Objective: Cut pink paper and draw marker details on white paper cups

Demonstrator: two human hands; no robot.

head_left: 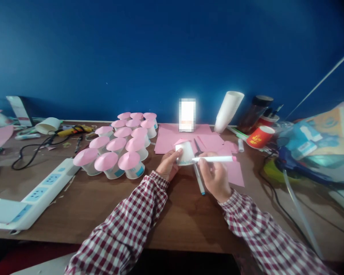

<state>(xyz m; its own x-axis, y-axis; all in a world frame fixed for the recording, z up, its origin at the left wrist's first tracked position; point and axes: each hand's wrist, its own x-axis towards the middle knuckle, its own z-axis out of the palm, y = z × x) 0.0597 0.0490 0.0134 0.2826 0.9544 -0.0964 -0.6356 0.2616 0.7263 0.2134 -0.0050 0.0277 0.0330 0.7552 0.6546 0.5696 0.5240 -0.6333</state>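
Note:
My left hand grips a white paper cup, its fingers closed round the side. Zigzag marks run along one edge of the cup, and a bit of pink paper shows at its far end. Pinched in my right hand is a white marker with a pink end, its tip at or close to the marked edge. Just below the cup lies another marker with a blue end. Rows of paper cups topped with pink paper cones stand to the left of my hands.
Pink paper sheets lie behind my hands. At the back right lean stacked white cups, near a red cup and a dark jar. A blue glue gun is on the right; a power strip on the left.

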